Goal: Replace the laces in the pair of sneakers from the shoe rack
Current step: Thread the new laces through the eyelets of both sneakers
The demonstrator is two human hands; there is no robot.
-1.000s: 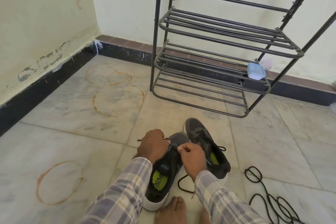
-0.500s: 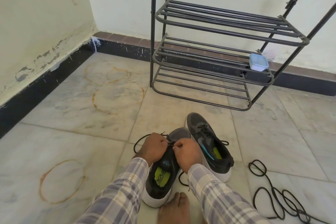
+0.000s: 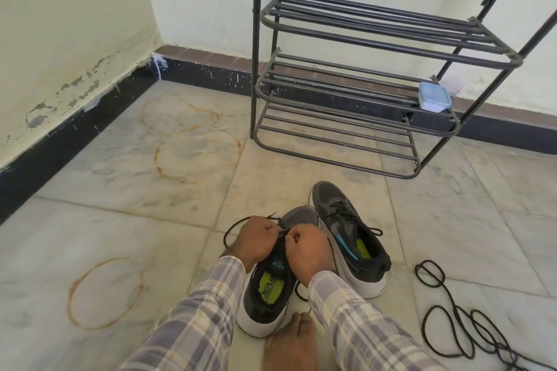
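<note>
On a marble floor (image 3: 150, 235), a bare foot (image 3: 291, 340) rests just beside the heel of the near sneaker (image 3: 271, 292), seemingly to steady it. Over its tongue, the left hand (image 3: 256, 239) and the right hand (image 3: 307, 250) are both curled tight, knuckles nearly meeting. Each pinches the black lace (image 3: 232, 225) at the upper eyelets, where a short grip gives control. One end loops out to the shoe's left and another trails below the right wrist; the fingers hide which eyelet is being worked. Touching on the right, the second sneaker (image 3: 346, 232) stands upright with a lace threaded through, kept close as the pair's other half. A loose black cord (image 3: 452, 325), likely another lace, lies coiled well apart on the right. Beyond, the shoe rack (image 3: 361, 39) stands at the wall, a lidded plastic box (image 3: 434, 96) on a lower shelf.
</note>
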